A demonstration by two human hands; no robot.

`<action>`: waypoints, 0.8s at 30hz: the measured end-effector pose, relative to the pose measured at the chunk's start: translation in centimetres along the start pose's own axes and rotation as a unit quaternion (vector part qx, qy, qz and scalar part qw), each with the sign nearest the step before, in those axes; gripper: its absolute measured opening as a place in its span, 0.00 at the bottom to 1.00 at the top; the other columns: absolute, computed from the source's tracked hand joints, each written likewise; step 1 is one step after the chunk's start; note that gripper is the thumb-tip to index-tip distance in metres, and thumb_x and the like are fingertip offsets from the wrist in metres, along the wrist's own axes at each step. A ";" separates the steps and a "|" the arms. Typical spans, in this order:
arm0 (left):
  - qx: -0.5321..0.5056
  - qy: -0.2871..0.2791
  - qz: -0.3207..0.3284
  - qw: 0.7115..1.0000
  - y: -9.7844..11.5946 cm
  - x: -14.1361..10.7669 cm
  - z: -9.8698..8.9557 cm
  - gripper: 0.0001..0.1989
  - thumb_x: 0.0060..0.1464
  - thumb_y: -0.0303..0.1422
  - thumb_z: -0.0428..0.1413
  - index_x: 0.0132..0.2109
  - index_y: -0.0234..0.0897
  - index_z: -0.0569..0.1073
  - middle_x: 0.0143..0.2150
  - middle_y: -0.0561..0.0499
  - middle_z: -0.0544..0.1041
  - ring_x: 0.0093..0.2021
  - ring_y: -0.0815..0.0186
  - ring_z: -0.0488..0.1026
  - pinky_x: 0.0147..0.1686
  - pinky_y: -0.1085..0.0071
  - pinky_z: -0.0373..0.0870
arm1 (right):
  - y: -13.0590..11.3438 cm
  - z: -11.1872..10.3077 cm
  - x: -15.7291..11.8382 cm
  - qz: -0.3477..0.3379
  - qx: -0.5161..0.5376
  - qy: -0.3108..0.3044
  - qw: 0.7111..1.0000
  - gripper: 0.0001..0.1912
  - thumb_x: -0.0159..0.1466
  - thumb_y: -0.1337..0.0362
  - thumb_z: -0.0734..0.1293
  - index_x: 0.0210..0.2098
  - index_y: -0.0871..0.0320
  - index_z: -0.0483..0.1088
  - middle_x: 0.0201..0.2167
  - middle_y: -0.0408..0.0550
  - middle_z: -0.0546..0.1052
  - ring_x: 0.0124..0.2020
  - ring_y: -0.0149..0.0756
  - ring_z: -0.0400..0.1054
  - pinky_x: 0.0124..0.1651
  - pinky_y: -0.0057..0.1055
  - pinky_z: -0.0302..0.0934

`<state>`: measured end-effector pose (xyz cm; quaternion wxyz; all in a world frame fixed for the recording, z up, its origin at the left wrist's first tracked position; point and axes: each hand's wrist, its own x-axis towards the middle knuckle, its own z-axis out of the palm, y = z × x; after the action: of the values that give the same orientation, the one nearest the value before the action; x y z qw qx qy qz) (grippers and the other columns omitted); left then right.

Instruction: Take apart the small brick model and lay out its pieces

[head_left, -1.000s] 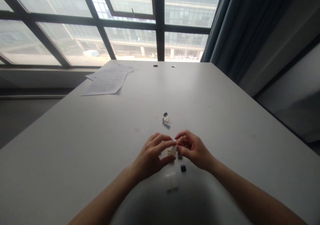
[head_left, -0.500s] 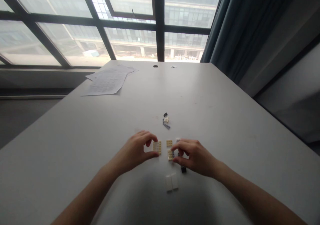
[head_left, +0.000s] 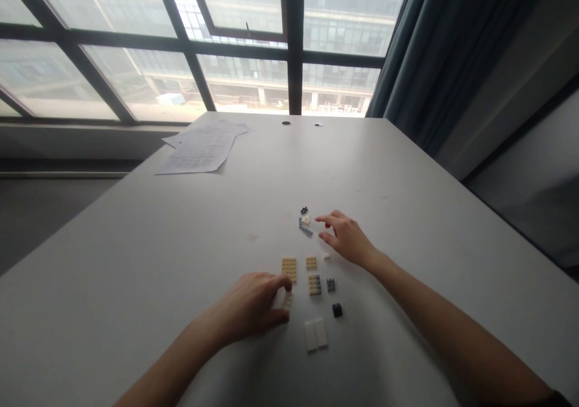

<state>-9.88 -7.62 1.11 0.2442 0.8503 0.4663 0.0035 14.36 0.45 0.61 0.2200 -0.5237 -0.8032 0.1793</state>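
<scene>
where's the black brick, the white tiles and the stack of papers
black brick point(head_left: 337, 310), head view, its top face
white tiles point(head_left: 315, 334), head view, the seam where the two meet
stack of papers point(head_left: 199, 152), head view, middle of the top sheet

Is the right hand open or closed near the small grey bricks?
Open. The right hand holds nothing; its spread fingers point at the grey bricks, with a gap between them.

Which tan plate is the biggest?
The tan plate by the left hand's fingertips; the square one to its right is smaller, the third carries grey.
</scene>
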 end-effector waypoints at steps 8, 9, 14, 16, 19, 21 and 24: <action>-0.006 -0.005 -0.005 1.000 -0.2 0.1 0.3 0.14 0.47 0.36 0.57 0.43 0.43 0.72 0.32 0.54 0.75 0.32 0.63 0.73 0.31 0.72 0.62 | -0.5 2.3 4.3 0.025 -0.071 -0.016 0.997 0.13 0.65 0.59 0.64 0.48 0.54 0.73 0.47 0.50 0.72 0.42 0.38 0.71 0.47 0.32 0.60; -0.007 -0.006 -0.005 1.000 -0.2 0.1 0.3 0.14 0.47 0.36 0.57 0.43 0.43 0.71 0.32 0.54 0.75 0.32 0.64 0.73 0.31 0.72 0.62 | -0.5 2.6 4.5 0.028 -0.073 -0.015 0.997 0.12 0.65 0.59 0.63 0.45 0.55 0.74 0.46 0.50 0.73 0.41 0.38 0.71 0.47 0.31 0.60; -0.014 0.000 -0.002 1.000 -0.2 0.1 0.3 0.14 0.47 0.35 0.58 0.43 0.44 0.71 0.32 0.55 0.75 0.32 0.64 0.72 0.31 0.72 0.62 | -0.3 3.0 4.6 0.030 -0.073 -0.005 0.997 0.10 0.66 0.61 0.62 0.42 0.55 0.74 0.43 0.48 0.75 0.41 0.36 0.71 0.46 0.29 0.59; -0.017 -0.001 -0.003 1.000 -0.1 0.0 0.2 0.14 0.47 0.36 0.58 0.43 0.44 0.71 0.32 0.55 0.75 0.31 0.64 0.72 0.31 0.72 0.62 | 0.2 2.8 4.4 0.041 -0.078 0.008 0.996 0.11 0.67 0.61 0.61 0.43 0.55 0.73 0.44 0.48 0.75 0.42 0.36 0.70 0.46 0.29 0.59; -0.016 0.000 -0.003 1.000 -0.1 0.0 0.2 0.14 0.47 0.36 0.59 0.43 0.44 0.72 0.32 0.55 0.75 0.31 0.64 0.72 0.31 0.72 0.61 | 1.3 2.1 4.0 0.071 -0.095 0.026 0.993 0.12 0.67 0.62 0.60 0.44 0.57 0.73 0.44 0.51 0.75 0.42 0.38 0.70 0.45 0.31 0.59; -0.017 0.004 0.001 1.000 -0.2 0.0 0.3 0.14 0.46 0.36 0.60 0.43 0.45 0.72 0.32 0.55 0.76 0.32 0.63 0.72 0.31 0.72 0.61 | 2.0 1.8 3.8 0.083 -0.107 0.030 0.990 0.11 0.66 0.63 0.61 0.42 0.58 0.74 0.43 0.53 0.75 0.41 0.40 0.70 0.44 0.32 0.59; -0.021 0.008 -0.001 1.000 -0.4 0.1 0.4 0.15 0.46 0.37 0.61 0.43 0.45 0.72 0.33 0.55 0.76 0.32 0.63 0.72 0.30 0.72 0.60 | 2.3 1.7 3.8 0.081 -0.116 0.036 0.989 0.12 0.67 0.64 0.60 0.43 0.58 0.74 0.43 0.53 0.74 0.42 0.40 0.70 0.46 0.33 0.59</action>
<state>-10.03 -7.58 0.55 0.2585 0.8446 0.4684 0.0201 13.90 4.73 -1.36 0.1714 -0.6153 -0.7650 0.0827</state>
